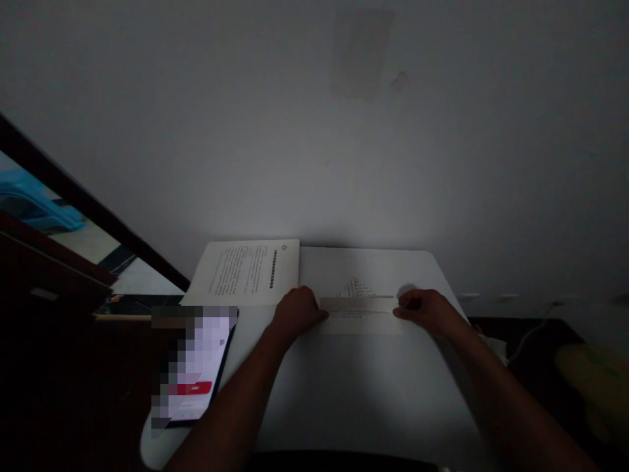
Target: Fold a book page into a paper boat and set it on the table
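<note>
A sheet of printed paper [362, 320], partly folded, lies on the white table [363, 393] between my two hands. Its upper part shows a pointed triangular flap [354, 287] with lines of print. My left hand [299, 311] is closed at the paper's left edge, thumb towards the sheet. At the right edge my right hand [425, 311] pinches the paper between thumb and fingers. The print is too dim and small to read.
A stack of printed paper or a booklet [240, 272] lies at the table's back left. In front of it a lit tablet or phone [206, 367] lies near the left edge. A pale wall [246, 131] rises behind the table. A blue plastic item [39, 200] shows at far left.
</note>
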The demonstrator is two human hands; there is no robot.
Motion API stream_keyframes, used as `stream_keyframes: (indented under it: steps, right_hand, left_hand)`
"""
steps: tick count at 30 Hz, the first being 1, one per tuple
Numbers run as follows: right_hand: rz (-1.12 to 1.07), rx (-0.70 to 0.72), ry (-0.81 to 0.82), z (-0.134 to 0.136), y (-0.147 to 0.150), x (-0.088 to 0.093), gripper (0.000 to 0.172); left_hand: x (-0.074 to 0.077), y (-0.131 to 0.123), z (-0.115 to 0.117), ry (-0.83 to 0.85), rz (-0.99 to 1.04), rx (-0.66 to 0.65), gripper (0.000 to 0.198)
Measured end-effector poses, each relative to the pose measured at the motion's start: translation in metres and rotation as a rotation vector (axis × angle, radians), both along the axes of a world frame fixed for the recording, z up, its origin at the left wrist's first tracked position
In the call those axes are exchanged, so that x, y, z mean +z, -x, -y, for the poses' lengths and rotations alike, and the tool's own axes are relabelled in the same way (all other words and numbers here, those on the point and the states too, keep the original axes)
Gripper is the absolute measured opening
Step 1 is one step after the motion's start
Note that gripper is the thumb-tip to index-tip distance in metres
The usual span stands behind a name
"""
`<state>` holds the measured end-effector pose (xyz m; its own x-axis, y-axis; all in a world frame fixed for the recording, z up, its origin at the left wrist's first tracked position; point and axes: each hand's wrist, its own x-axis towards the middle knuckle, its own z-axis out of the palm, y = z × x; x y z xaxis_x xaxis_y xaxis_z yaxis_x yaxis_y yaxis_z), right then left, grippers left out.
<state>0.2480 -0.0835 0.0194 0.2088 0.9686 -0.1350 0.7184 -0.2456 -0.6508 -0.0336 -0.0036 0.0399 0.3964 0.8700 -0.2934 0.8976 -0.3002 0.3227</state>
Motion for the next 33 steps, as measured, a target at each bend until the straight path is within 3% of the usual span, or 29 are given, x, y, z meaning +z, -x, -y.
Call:
stream_keyframes:
  steps: [3, 6, 10, 13, 16, 18, 22, 33]
  right_hand:
    - [0.014, 0.028, -0.021, 0.003, 0.006, 0.001, 0.025]
    - [-0.030, 0.016, -0.063, 0.006, 0.014, 0.001, 0.032]
    - [-0.322, -0.055, -0.161, 0.007, 0.025, 0.001, 0.037]
    - [-0.595, -0.119, -0.162, 0.008, 0.035, 0.000, 0.037]
    - [-0.741, -0.120, -0.142, 0.010, 0.045, -0.002, 0.031]
    - [-0.811, -0.122, -0.160, 0.012, 0.052, -0.004, 0.034]
    - [-1.013, -0.114, -0.242, 0.013, 0.063, -0.010, 0.042]
    - [-1.143, 0.003, -0.282, 0.017, 0.078, -0.014, 0.044]
  left_hand:
    - [-0.002, -0.001, 0.007, -0.027, 0.019, 0.013, 0.031]
    - [-0.003, -0.003, 0.016, -0.114, 0.058, 0.107, 0.029]
    - [0.000, -0.010, 0.039, -0.299, 0.188, 0.181, 0.025]
    - [-0.001, -0.021, 0.063, -0.474, 0.404, -0.051, 0.018]
    - [-0.012, -0.032, 0.076, -0.605, 0.429, -0.247, 0.049]
    - [-0.022, -0.036, 0.074, -0.654, 0.386, -0.270, 0.047]
    - [-0.036, -0.036, 0.059, -0.716, 0.398, -0.180, 0.037]
    - [-0.038, -0.029, 0.052, -0.704, 0.512, -0.172, 0.029]
